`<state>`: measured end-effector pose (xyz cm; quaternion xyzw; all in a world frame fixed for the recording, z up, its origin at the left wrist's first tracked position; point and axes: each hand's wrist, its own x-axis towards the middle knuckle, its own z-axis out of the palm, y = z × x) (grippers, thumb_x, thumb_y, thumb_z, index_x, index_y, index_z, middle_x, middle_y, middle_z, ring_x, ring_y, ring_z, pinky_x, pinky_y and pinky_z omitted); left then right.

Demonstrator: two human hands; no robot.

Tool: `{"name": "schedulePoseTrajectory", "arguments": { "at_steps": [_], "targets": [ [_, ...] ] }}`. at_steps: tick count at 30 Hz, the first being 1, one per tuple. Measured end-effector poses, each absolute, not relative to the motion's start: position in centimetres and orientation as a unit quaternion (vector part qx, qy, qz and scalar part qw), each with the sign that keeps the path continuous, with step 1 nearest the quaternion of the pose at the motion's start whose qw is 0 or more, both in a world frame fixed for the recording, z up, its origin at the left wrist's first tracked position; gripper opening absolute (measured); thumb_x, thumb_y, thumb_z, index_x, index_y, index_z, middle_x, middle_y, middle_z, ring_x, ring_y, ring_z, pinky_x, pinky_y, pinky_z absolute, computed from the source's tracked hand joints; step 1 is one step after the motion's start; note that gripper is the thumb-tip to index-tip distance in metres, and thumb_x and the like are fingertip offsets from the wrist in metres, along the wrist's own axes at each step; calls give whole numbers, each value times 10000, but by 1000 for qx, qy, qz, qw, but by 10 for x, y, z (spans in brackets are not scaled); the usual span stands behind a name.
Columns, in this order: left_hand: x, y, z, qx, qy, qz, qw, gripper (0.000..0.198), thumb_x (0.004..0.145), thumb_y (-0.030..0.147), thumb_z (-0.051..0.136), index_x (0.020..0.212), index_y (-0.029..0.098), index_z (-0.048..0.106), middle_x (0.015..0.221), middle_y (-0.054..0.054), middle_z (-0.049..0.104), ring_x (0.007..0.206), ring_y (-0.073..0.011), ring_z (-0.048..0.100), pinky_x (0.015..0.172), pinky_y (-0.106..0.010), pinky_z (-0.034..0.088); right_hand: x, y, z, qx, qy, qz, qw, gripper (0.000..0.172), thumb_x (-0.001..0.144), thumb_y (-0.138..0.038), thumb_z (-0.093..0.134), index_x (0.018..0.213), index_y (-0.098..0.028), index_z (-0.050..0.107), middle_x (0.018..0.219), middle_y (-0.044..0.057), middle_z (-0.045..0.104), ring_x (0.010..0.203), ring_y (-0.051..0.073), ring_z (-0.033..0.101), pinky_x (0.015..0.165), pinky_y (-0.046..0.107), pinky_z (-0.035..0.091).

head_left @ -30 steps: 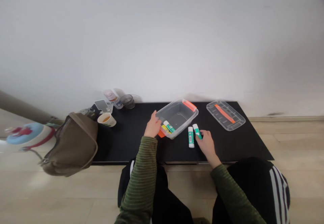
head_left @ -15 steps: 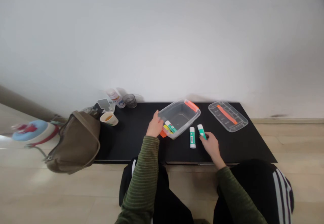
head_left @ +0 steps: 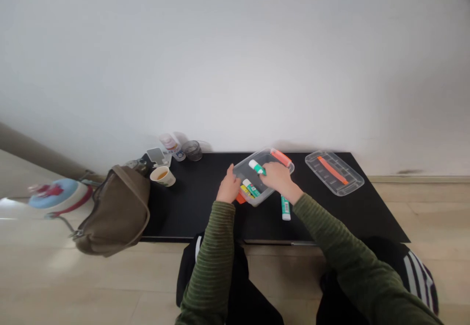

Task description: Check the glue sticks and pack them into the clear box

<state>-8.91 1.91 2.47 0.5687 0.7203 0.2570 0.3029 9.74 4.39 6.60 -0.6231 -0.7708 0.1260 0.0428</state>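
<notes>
Pale wall (head_left: 235,60) fills the view behind a low black table (head_left: 198,207), and I sit facing its long side with my knees close to the edge. Both my hands are at the clear box (head_left: 262,197), which lies slanted and uncovered; its lid (head_left: 334,173) rests flat off to the right, probably put there so the opening is free. My right hand (head_left: 279,175) is closed on a glue stick (head_left: 257,167), fingers round its green body with the white end poking out to the left, and it is over the open box, tilted. That hold seems chosen to leave the leading end clear of my fingers. My left hand (head_left: 229,188) is at the box's left end, perhaps to steady so light a thing, though I cannot tell whether its partly curled fingers pinch the rim or just rest there. Inside, near that hand, a second stick (head_left: 251,188) lies beside a yellow one (head_left: 246,192). Another stick (head_left: 285,208) lies on the table below my right wrist, just beside the box. A paper cup (head_left: 162,176) (with some amber drink in it) stands well to the left, near a brown bag (head_left: 113,210), both apart from my elbows.
</notes>
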Motion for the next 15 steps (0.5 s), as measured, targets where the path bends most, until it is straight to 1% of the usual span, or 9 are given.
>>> {"name": "schedulePoseTrajectory", "arguments": {
  "at_steps": [1,3,5,11,15],
  "targets": [
    [-89,19,25,572,719,256,300,659,880,201,466,1512,183,281,1289,-148,626,1162,-261,616,993,-379,457,88,51,64,-620,-773,134,-17,310,835,-328,590,1072,-165,707,1120,152,690,1062,276,637,843,340,490],
    [-89,19,26,579,717,252,296,659,880,201,465,1512,173,279,1300,-152,619,1173,-263,610,1004,-380,450,72,60,57,-614,-770,150,-84,321,783,-303,658,1059,-153,724,1091,174,704,1037,282,661,842,338,493],
    [-90,19,27,584,715,246,294,661,880,198,460,1513,161,274,1315,-158,608,1193,-266,598,1020,-383,437,63,65,49,-612,-768,161,-104,339,739,-274,703,1054,-153,734,1077,182,712,1032,286,671,839,340,500],
    [-89,19,28,589,714,236,296,670,877,199,455,1517,148,262,1333,-173,590,1217,-277,581,1033,-392,427,58,74,33,-603,-761,179,-159,407,687,-164,724,1094,-152,729,1133,196,701,1049,310,673,826,378,527],
    [-89,19,28,587,716,236,295,669,880,196,447,1519,153,256,1332,-176,591,1209,-281,586,1021,-397,436,58,76,30,-597,-764,183,-165,401,681,-138,726,1081,-157,735,1121,192,707,1026,311,683,813,381,537]
  ]
}}
